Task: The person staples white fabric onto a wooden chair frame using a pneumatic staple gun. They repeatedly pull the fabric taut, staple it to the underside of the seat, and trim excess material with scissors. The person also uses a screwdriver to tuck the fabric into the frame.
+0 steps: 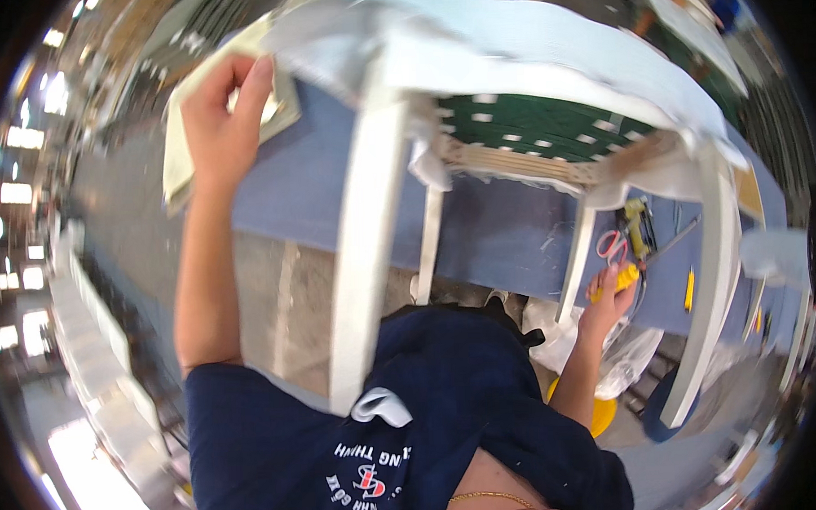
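In front of me is a white-legged seat frame (365, 247), its legs extending toward me. Dark green webbing with white patches (547, 126) shows inside it, and white cloth (526, 35) drapes over its far side. My left hand (224, 122) is raised beside the cloth's left end, fingers curled and thumb extended; what they hold, if anything, is unclear. Between the right-hand legs, my right hand (605, 307) is closed around the yellow handle of a screwdriver (628, 274), its long shaft pointing up and right. Scissors with red handles (613, 245) lie just beyond that hand.
On the blue-covered table (506, 243), a yellow-and-black tool (639, 227) lies near the scissors, and a yellow knife-like tool (690, 290) lies farther right. A cream panel (175, 155) is behind my left hand. Clear plastic (632, 360) and a yellow round object (602, 416) are below the table edge.
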`<state>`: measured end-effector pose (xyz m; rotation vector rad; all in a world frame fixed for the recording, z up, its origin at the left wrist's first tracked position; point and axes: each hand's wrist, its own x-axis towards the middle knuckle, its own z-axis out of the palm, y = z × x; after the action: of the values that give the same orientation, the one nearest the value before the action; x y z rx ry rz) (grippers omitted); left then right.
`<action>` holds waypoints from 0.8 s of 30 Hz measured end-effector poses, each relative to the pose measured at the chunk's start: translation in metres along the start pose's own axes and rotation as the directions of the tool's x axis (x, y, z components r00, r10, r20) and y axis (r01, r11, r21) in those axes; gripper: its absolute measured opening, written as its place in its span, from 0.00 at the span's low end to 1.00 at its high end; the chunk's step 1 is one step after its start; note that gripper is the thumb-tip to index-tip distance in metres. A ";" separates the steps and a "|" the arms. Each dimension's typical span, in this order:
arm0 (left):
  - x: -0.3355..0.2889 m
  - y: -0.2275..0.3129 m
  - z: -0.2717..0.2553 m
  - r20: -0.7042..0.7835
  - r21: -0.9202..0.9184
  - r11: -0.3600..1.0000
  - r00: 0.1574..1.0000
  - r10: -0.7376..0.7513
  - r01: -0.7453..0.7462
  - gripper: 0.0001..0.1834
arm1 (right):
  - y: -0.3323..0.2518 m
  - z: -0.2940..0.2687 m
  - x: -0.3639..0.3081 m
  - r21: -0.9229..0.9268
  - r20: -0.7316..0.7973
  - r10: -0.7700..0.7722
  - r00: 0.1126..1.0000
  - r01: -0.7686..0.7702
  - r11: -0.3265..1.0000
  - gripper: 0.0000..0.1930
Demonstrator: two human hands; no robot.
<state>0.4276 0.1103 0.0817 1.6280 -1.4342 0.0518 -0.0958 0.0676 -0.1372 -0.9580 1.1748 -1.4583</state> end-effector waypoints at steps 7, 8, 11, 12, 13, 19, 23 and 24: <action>-0.397 -0.123 0.013 0.846 0.487 0.828 0.086 -0.526 0.279 0.12 | -0.016 0.042 -0.036 0.139 -0.113 0.112 0.987 -0.096 0.986 0.09; -0.440 -0.121 0.018 0.930 0.277 0.884 0.126 -0.345 0.376 0.15 | -0.018 0.051 -0.036 0.186 -0.091 0.100 0.991 -0.082 0.979 0.09; -0.510 -0.122 0.024 0.851 0.345 0.928 0.371 -0.372 0.141 0.23 | -0.026 0.081 -0.033 0.286 -0.077 0.159 0.984 -0.131 0.949 0.10; -0.520 -0.122 0.024 0.843 0.349 0.931 0.398 -0.362 0.108 0.25 | -0.026 0.091 -0.033 0.317 -0.039 0.187 0.982 -0.165 0.934 0.10; -0.526 -0.122 0.025 0.804 0.382 0.922 0.471 -0.363 0.059 0.26 | -0.026 0.100 -0.034 0.350 -0.015 0.208 0.978 -0.190 0.917 0.10; -0.520 -0.134 0.050 0.694 0.532 0.838 0.503 -0.515 0.123 0.16 | -0.019 0.128 -0.059 0.297 0.004 0.243 0.970 -0.234 0.926 0.08; -0.509 -0.133 0.047 0.577 0.558 0.809 0.615 -0.537 0.183 0.11 | -0.012 0.129 -0.072 0.205 -0.012 0.268 0.963 -0.260 0.943 0.07; -0.503 -0.132 0.042 0.530 0.557 0.810 0.672 -0.516 0.183 0.10 | -0.010 0.129 -0.073 0.191 -0.013 0.277 0.961 -0.269 0.944 0.08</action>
<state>0.3520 0.4479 -0.3090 2.4899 -1.6555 -0.5164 0.0392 0.1149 -0.0991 -0.6116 1.1264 -1.3405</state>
